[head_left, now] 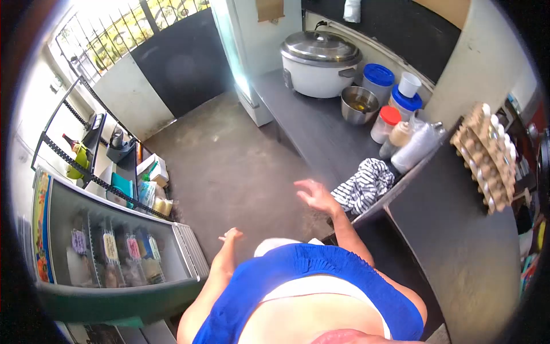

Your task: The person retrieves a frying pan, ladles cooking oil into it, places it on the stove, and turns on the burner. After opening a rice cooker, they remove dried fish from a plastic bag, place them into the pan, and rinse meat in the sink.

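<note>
My right hand hangs in the air over the floor, its fingers spread and holding nothing. Nearest to it is a crumpled black-and-white striped cloth on the near end of the dark counter. Lower and to the left, my left hand is held out beside my body, partly turned away. Its visible fingers look loosely extended, and no object shows in them. To its left stands a freezer with a glass top and packets inside.
On the counter are a large rice cooker, a metal pot, lidded tubs, a red-lidded jar and a plastic bag. Stacked egg trays stand at right. A metal shelf lines the left; a dark gate is at the back.
</note>
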The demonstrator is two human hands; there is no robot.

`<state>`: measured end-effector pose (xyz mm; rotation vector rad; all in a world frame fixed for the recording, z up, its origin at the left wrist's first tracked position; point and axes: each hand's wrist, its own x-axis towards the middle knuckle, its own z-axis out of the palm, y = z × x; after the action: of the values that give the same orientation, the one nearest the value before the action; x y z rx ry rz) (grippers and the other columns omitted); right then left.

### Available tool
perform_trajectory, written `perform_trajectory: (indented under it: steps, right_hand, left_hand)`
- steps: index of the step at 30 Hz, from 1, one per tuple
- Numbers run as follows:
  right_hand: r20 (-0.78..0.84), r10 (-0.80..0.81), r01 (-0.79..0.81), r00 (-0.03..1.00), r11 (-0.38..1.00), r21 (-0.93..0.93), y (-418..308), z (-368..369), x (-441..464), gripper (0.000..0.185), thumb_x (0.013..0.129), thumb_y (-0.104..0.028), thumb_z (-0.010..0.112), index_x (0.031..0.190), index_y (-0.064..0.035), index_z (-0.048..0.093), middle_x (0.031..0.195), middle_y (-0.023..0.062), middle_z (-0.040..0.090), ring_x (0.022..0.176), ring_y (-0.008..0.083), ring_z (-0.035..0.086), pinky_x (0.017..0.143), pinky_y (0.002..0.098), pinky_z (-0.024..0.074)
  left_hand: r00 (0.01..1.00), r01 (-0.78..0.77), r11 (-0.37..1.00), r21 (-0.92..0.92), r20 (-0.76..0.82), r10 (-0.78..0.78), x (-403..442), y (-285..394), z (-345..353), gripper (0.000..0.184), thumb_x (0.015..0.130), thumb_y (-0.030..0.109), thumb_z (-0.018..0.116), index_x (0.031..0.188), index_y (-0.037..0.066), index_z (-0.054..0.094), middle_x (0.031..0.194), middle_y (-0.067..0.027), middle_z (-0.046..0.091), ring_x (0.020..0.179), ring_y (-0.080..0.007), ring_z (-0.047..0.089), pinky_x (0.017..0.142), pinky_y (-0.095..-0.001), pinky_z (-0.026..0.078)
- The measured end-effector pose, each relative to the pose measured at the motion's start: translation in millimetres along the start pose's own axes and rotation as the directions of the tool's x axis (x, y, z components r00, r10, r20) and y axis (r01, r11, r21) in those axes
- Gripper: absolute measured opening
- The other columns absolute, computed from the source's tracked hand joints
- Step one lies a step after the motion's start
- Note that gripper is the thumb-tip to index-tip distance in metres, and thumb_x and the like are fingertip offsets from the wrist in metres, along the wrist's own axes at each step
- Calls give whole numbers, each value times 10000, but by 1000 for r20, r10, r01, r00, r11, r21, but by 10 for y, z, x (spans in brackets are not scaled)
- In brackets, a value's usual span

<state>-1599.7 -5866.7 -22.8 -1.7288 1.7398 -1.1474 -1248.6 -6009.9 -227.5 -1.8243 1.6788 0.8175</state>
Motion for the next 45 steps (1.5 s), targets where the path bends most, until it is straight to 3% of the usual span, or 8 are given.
perform_trajectory:
  steps: [3,13,17,19,22,31,38,45]
  right_hand:
    - [-42,66,-58,997,984,169,81,-87,763,301,851,-189,627,1116,-48,623,1037,153,631,970,279,619,852,360,486]
    - [-32,212,-205,977,968,145,970,78,2903,270,869,-166,614,1115,-59,638,1097,133,650,1047,276,607,913,359,463]
    - [-278,112,-106,954,994,36,1164,-373,4059,207,866,-150,619,1038,-46,666,1015,133,666,933,264,641,821,352,501]
    - [-478,-2,-64,878,991,-122,1453,-703,4659,177,854,-148,623,992,-54,682,949,141,663,867,293,640,780,378,507]
    - [-652,-158,-110,741,930,-351,1706,-1334,5490,148,829,-138,627,945,-82,701,938,137,642,880,323,602,798,404,485]
    - [-662,-282,-527,694,426,-735,2574,-2846,7009,404,807,-186,648,1207,-153,608,1138,167,586,1091,350,526,913,453,451]
    - [-564,188,-572,804,504,-647,2857,-3235,7414,360,855,-282,603,1157,-87,619,1171,185,590,1098,359,554,905,453,458]
    - [-612,56,-525,789,577,-625,3000,-3330,7452,373,853,-255,634,1180,-76,618,1078,175,635,1035,364,584,873,433,468]
  left_hand:
    - [997,72,995,-75,-17,-74,738,-419,126,339,785,302,631,1087,160,693,1076,-80,689,1083,-290,615,1025,-522,364]
    - [989,11,900,-436,140,56,2221,-818,-1132,407,772,226,632,1157,93,643,1122,-124,661,1080,-259,610,940,-445,440]
    - [978,-168,798,-578,5,209,3289,-176,-2328,437,767,195,632,1184,67,622,1141,-142,649,1078,-247,608,906,-414,470]
    - [971,-211,914,-347,-181,155,3571,302,-2873,397,781,153,605,1157,27,624,1059,-122,676,936,-220,649,763,-331,525]
    - [966,-257,821,-510,-146,212,4231,843,-3305,401,788,164,607,1168,36,620,1077,-127,673,986,-228,641,828,-345,513]
    - [826,-478,650,-591,-52,561,4932,1969,-3653,377,826,174,636,1169,20,608,970,-115,683,836,-204,636,716,-336,520]
    - [905,-269,876,-400,205,372,5129,1895,-4053,323,831,149,617,1120,5,623,907,-101,682,772,-192,627,659,-333,515]
    - [868,-354,870,-343,225,442,5703,2659,-4835,288,836,137,599,1086,-1,633,876,-93,681,755,-198,625,646,-336,513]
